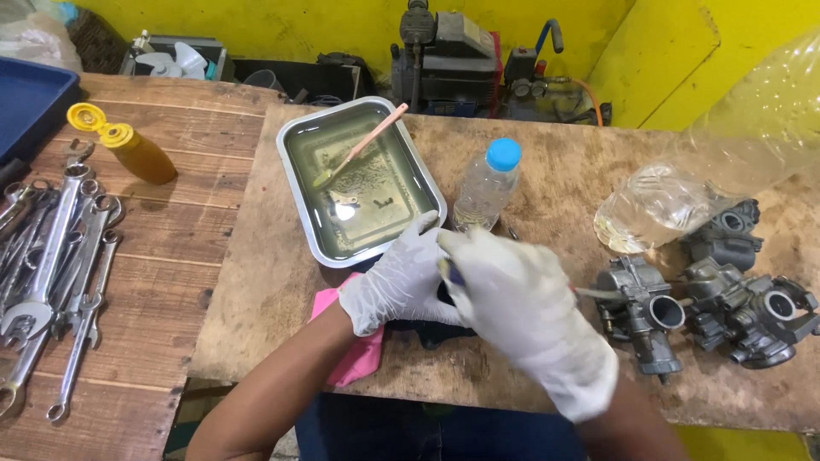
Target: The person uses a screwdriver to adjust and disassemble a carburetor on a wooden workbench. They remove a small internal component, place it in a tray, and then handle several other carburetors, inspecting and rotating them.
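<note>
Both my hands wear white gloves and meet over the near middle of the brown board. My left hand [397,282] is curled around a dark part that is mostly hidden under the gloves. My right hand [521,312] is blurred and closed on a thin tool whose dark tip shows between the two hands. A pink cloth [357,357] lies under my left wrist. Just behind the hands stands a metal tray [295,141] of yellowish liquid with a pink-handled toothbrush [363,145] resting in it and small parts sunk in it.
A clear bottle with a blue cap [489,183] stands right of the tray. Grey carburetors [649,312] [752,312] lie at the right, under a clear plastic bag [683,196]. Several wrenches [51,256] and an amber bottle [137,152] lie left. A compressor [444,60] sits behind.
</note>
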